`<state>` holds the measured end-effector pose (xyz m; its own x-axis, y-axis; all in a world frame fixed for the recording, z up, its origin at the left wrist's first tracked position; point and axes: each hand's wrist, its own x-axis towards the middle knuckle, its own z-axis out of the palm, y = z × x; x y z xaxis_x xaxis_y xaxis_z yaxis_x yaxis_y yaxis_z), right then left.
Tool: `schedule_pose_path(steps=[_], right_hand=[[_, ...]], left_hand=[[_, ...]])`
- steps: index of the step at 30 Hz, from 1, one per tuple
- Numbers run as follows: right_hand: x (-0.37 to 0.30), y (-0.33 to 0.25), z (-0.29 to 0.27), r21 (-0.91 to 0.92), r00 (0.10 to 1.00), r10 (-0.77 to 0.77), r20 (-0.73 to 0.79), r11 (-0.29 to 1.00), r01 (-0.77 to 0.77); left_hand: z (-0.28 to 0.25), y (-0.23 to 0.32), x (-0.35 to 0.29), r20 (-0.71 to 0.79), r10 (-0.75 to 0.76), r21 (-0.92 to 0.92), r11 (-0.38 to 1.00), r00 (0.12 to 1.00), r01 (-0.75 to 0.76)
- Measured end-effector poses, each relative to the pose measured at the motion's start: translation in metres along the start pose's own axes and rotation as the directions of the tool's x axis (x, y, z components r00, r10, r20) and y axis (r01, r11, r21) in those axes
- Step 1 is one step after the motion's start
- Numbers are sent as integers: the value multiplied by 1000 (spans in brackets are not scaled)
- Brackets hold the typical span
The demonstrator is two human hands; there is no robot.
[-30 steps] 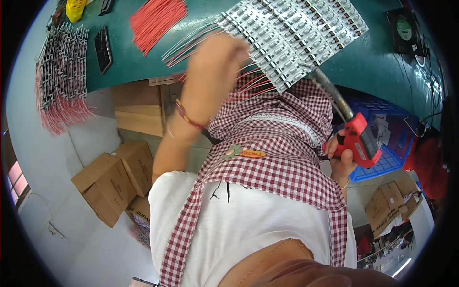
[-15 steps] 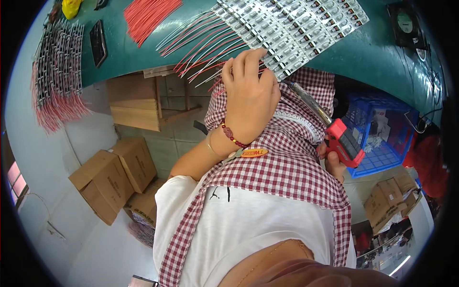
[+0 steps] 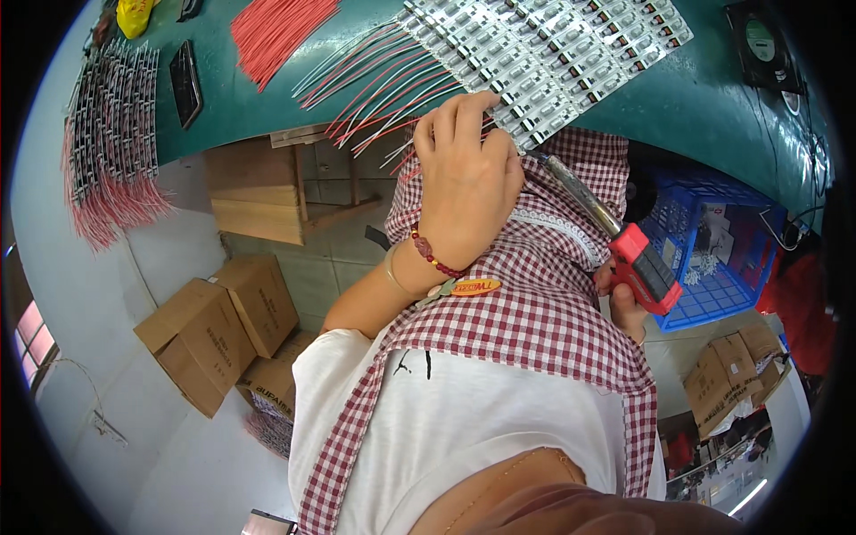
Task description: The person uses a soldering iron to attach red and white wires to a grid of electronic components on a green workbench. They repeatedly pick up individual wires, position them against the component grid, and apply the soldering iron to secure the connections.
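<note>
My left hand (image 3: 468,174) reaches over the near corner of a silvery panel of small lamp-like modules (image 3: 544,67). Its fingers are bent and drawn together at the panel's edge; the thumb and what the fingertips hold are hidden. Red and white wires (image 3: 392,89) fan out leftward from the panel, some passing beside and under this hand. In my right hand (image 3: 624,303) is a soldering iron (image 3: 644,267) with a red and black handle. Its metal barrel slants up to the left, the thin tip close to the panel's near corner by my left fingers.
On the green table (image 3: 232,116) lie a bundle of red wires (image 3: 278,36), a phone (image 3: 185,85) and a black device (image 3: 762,45). Wired strips (image 3: 111,134) hang over its left edge. A blue crate (image 3: 713,294) stands below right, cardboard boxes (image 3: 201,343) below left.
The whole view has shifted slightly. My left hand keeps its place at the panel's corner, and the wire ends beside it lie a little differently. The soldering iron stays close to the same corner.
</note>
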<state>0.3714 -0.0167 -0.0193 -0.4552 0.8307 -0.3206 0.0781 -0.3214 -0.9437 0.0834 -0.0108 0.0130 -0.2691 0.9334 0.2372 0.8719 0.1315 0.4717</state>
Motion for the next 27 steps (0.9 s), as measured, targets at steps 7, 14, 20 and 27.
schedule_pose_path(steps=[7, 14, 20, 27], right_hand=[[1, 12, -4, -137, 996, -82, -26, 988, 77], [-2, 7, -7, -145, 997, -65, -36, 988, 59], [-1, 11, -7, -175, 995, -90, -33, 981, 83], [3, 17, -9, -319, 991, -131, 8, 939, 127]], left_hand=[[1, -1, 2, 10, 1, 7, 1000, 1000, -2], [-2, -1, 3, 25, -7, 6, 1000, 1000, 7], [-2, -2, 3, 32, -12, 11, 1000, 999, 11], [-2, -1, 3, 34, -20, 18, 1000, 999, 19]])
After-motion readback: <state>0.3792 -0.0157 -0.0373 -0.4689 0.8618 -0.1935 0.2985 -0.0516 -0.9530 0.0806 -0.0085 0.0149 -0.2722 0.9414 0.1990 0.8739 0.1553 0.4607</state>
